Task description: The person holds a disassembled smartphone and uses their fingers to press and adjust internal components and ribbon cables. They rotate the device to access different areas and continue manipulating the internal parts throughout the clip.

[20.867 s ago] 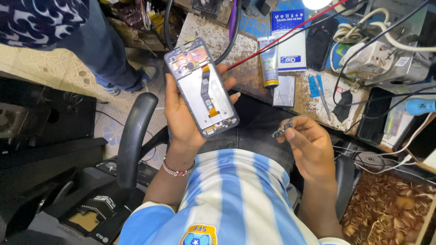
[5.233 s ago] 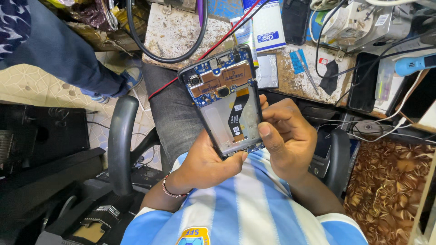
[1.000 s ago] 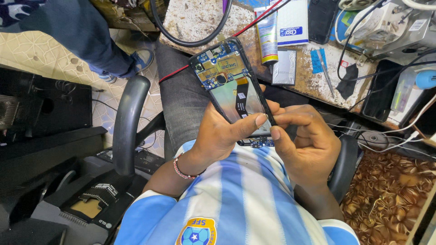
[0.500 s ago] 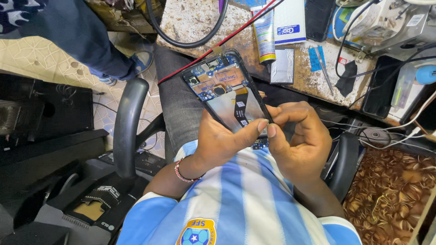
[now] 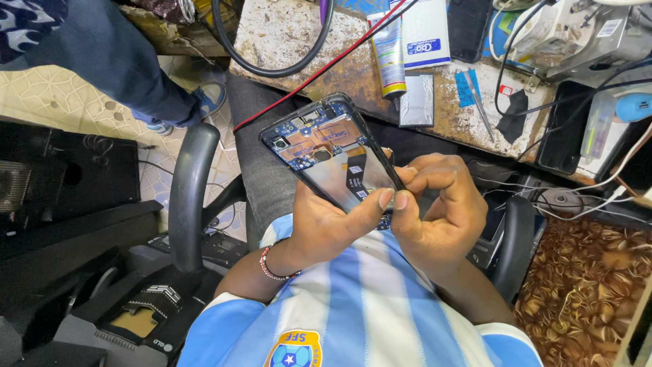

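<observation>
An opened smartphone with its back cover off shows a blue circuit board at its far end and a black flex cable across a shiny middle plate. My left hand holds it from below, thumb pressed on its near right edge. Against that same lower right corner my right hand is curled, its fingertips pinched beside my left thumb. Whether it holds a small part or tool is hidden. The phone is tilted above my lap.
A worn workbench lies ahead with a glue tube, a white box, a flat battery, tweezers, a red wire, a black cable loop and equipment. Chair armrests flank me. Another person's leg stands left.
My right hand's fingers have curled tighter at the phone's lower right corner. The phone has shifted slightly in my left hand, its board end tilting more toward the left.
</observation>
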